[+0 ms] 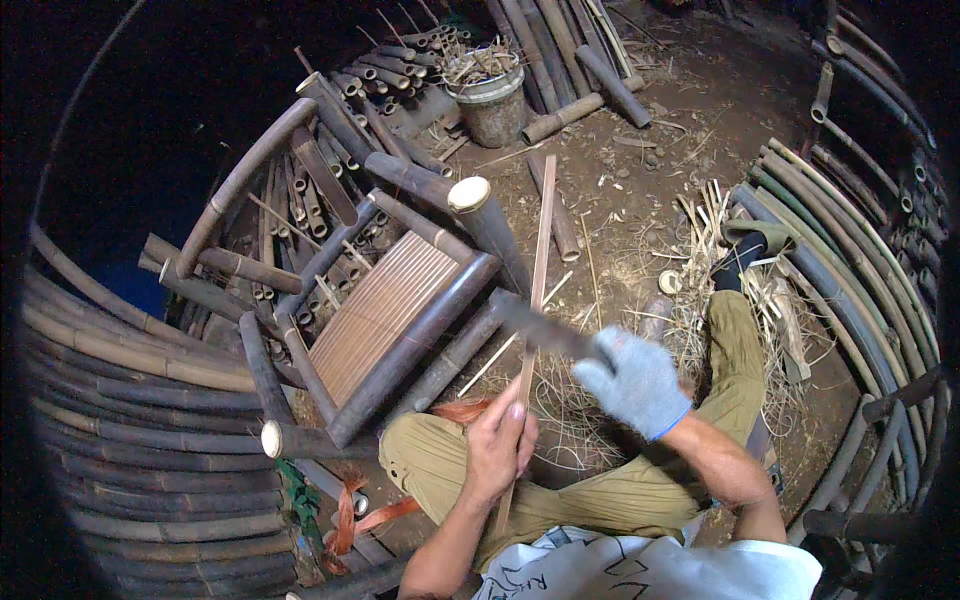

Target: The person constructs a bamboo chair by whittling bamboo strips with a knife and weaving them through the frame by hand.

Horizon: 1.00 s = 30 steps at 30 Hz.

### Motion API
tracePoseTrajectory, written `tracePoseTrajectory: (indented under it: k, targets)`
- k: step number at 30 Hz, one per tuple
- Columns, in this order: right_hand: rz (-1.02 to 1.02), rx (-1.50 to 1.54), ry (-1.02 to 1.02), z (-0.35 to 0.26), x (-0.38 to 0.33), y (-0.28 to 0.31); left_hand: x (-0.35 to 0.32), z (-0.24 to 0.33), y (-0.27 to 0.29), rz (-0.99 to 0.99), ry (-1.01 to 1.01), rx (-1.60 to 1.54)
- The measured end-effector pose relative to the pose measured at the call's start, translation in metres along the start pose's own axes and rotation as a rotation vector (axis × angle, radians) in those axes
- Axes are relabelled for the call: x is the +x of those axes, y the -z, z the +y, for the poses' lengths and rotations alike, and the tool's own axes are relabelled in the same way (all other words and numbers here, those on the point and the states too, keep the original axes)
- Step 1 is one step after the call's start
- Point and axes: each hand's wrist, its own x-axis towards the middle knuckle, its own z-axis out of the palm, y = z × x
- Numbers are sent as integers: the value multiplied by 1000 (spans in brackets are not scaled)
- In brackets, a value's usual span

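Observation:
A long, thin bamboo strip (544, 240) runs upright across my lap, and my bare left hand (503, 437) is closed around its lower part. My right hand (636, 384), in a grey-blue glove, grips a knife (548, 329) with a broad dark blade. The blade is smeared by motion and lies across the strip, just above my left hand. Its handle is mostly hidden inside the glove. Left of the strip stands a bamboo chair frame (420, 370) with a slatted seat panel (385, 302) of narrow light-brown strips.
Shavings (580, 420) cover the ground around my legs. A bucket (497, 105) of scraps stands at the back, near stacked bamboo poles (385, 75). More poles (160, 440) lie at the left, and a bundle of poles (850, 270) curves along the right. Orange ribbon (347, 520) lies near my left knee.

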Motion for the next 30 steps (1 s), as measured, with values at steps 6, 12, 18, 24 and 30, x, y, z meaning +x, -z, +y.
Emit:
tracePoseTrajectory:
  k: [6, 12, 18, 24, 30]
  targets:
    - [-1, 54, -33, -11, -8, -16, 16, 9, -21, 68, 47, 108]
    - [98, -47, -100, 19, 23, -6, -17, -8, -20, 60, 46, 32]
    - [33, -81, -75, 19, 36, -8, -44, -13, 7, 45, 85, 82]
    - [379, -141, -205, 139, 81, 24, -106, -36, 45, -23, 199, 149]
    - [3, -45, -83, 10, 29, 10, -27, -10, 28, -65, 191, -403]
